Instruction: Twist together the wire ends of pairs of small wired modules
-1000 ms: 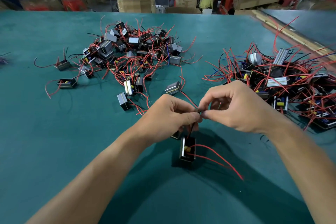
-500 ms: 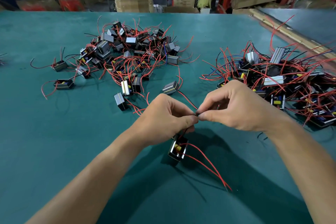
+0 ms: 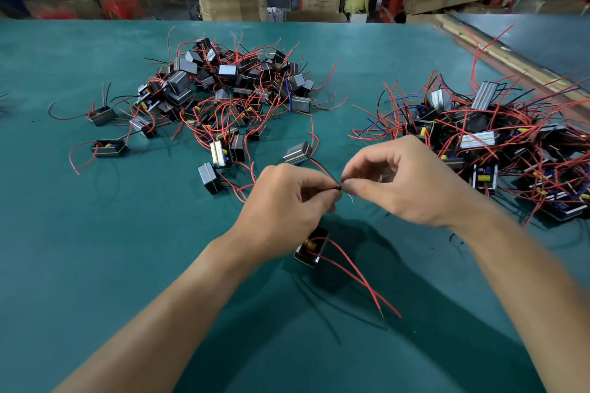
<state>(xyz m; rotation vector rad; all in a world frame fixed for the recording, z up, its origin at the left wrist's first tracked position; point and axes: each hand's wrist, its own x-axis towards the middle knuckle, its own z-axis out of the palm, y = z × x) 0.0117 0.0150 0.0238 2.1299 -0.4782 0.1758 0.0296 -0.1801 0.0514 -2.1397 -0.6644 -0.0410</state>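
Any print on the modules is too small for us to read, and the cardboard boxes (image 3: 233, 5) beyond the worktop (image 3: 95, 265) show us only brown sides.

Our left hand (image 3: 284, 201) is curled, its thumb and forefinger pinching a thin black wire. Our right hand (image 3: 405, 182) faces it, with thumb and forefinger closed on the same spot. The wire ends (image 3: 340, 188) sit between the two sets of fingertips, above the near middle of the worktop. The fingertips cover most of the joint. A hair-thin bare strand (image 3: 351, 199) shows just under the right thumb.

One module (image 3: 311, 249) sits tilted just below the left hand, its open face with a yellow part turned toward us and its top hidden by the hand. Two red leads (image 3: 360, 281) trail from it to the right and toward us. We cannot tell whether it hangs or rests on the worktop. A second module (image 3: 297, 152) lies just beyond the left hand, and its black and red wires run toward the pinch.

Further back, the left pile (image 3: 230, 89) of modules is a tangle of red wire in which single units are hard to separate. The right pile (image 3: 498, 137) is cut off by the frame's right edge. The people standing behind the boxes are blurred and cut off at the top.
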